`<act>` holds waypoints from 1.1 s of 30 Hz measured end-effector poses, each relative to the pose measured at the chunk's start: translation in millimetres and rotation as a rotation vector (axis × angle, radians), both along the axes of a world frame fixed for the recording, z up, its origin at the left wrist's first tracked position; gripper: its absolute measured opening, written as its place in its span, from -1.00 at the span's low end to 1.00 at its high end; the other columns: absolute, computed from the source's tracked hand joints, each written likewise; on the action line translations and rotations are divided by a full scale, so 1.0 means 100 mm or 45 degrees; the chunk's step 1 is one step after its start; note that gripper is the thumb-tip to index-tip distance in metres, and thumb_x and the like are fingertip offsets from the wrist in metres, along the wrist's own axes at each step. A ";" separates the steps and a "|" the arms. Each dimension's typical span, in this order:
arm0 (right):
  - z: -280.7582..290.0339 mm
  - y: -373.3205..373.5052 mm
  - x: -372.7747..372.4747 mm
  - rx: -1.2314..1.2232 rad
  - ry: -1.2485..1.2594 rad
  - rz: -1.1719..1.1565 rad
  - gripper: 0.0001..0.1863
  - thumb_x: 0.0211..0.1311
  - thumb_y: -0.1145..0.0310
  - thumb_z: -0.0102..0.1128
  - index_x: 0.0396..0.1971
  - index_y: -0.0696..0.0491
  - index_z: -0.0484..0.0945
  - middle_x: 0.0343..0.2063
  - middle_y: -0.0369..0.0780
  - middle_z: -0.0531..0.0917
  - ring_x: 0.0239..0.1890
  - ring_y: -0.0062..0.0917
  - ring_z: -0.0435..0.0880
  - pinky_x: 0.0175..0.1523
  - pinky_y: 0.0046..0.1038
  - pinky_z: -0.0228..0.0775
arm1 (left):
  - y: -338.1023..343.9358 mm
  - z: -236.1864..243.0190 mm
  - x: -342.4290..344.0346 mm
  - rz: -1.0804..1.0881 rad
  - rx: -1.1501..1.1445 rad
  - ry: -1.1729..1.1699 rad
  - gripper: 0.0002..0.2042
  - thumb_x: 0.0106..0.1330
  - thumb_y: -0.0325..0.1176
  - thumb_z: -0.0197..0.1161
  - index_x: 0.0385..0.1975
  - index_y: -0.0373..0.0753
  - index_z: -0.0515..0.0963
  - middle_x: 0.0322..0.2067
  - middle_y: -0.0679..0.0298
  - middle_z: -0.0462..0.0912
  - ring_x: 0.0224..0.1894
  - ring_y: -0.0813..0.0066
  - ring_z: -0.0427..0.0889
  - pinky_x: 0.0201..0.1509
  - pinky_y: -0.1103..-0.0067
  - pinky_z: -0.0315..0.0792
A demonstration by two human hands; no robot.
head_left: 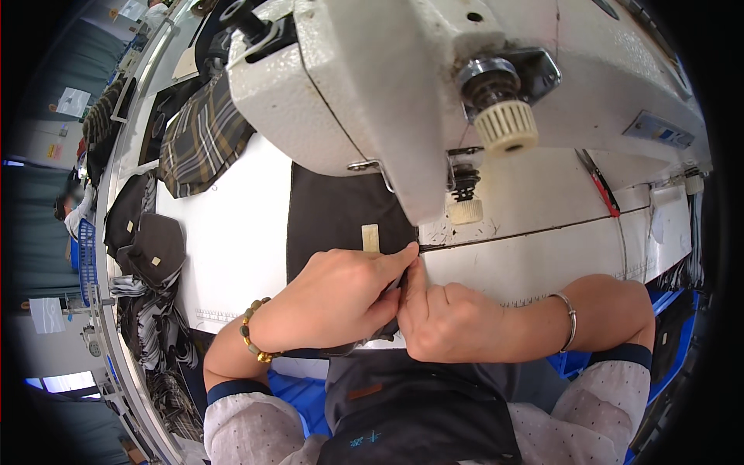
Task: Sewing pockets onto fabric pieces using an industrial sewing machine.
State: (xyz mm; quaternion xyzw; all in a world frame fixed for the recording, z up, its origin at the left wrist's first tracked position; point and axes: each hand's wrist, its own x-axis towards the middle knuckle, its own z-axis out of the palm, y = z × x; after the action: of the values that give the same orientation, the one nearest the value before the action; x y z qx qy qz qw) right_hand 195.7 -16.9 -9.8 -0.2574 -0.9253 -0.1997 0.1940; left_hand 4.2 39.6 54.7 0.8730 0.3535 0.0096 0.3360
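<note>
A dark fabric piece with a small cream patch lies on the white machine bed, partly under the sewing machine head. At its right edge, my left hand has the index finger stretched along the cloth and the thumb bent in, closed on the fabric. My right hand meets it there, fingers curled and pinching the same edge. The two index fingertips nearly touch, just below the presser area. The cloth between the fingers is mostly hidden, and the machine head covers the needle.
Red-handled snips lie on the bed at the right. Plaid fabric rests at the left, near dark pieces with cream patches and a hanging cloth stack. A blue bin sits below the table's front edge.
</note>
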 end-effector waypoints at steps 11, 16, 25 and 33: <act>-0.02 0.11 0.02 0.041 -0.047 -0.085 -0.79 -0.11 0.44 0.22 -0.46 0.27 0.66 -0.27 0.22 0.73 -0.73 -0.64 0.40 -0.64 -0.60 0.18 | 0.13 -0.14 0.01 0.067 0.162 -0.068 -0.52 0.21 -0.43 0.18 0.17 -0.41 0.52 -0.53 0.00 0.63 -0.46 -0.01 0.65 -0.37 0.24 0.51; -0.03 0.24 0.03 0.062 -0.079 -0.105 -0.72 -0.08 0.39 0.18 -0.42 0.30 0.65 -0.27 0.29 0.70 -0.71 -0.66 0.45 -0.62 -0.61 0.27 | 0.25 -0.19 0.02 0.144 0.173 -0.095 -0.52 0.24 -0.42 0.17 0.19 -0.40 0.51 -0.51 -0.04 0.64 -0.42 -0.04 0.66 -0.30 0.23 0.53; 0.01 0.29 0.07 -0.121 -0.010 -0.091 -0.75 -0.07 0.38 0.20 -0.46 0.27 0.66 -0.28 0.29 0.70 -0.70 -0.61 0.53 -0.60 -0.59 0.35 | 0.07 0.05 -0.09 0.005 0.136 -0.151 -0.57 0.21 -0.38 0.32 0.08 -0.38 0.59 -0.29 0.05 0.60 -0.24 0.05 0.62 -0.15 0.34 0.50; -0.03 0.17 0.02 -0.010 0.008 -0.043 -0.74 -0.14 0.38 0.20 -0.46 0.25 0.66 -0.38 0.15 0.74 -0.71 -0.63 0.46 -0.63 -0.60 0.27 | -0.07 -0.06 -0.03 0.048 0.418 -0.087 -0.54 0.01 -0.50 0.32 0.02 -0.28 0.65 -0.40 0.27 0.56 -0.37 0.27 0.59 -0.27 0.42 0.41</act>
State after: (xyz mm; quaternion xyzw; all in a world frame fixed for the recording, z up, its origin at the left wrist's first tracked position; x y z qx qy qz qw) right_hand 197.5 0.4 -12.4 -0.2743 -0.9210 -0.1985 0.1925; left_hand 1.2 32.7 49.0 0.9085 0.3519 0.1033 0.2004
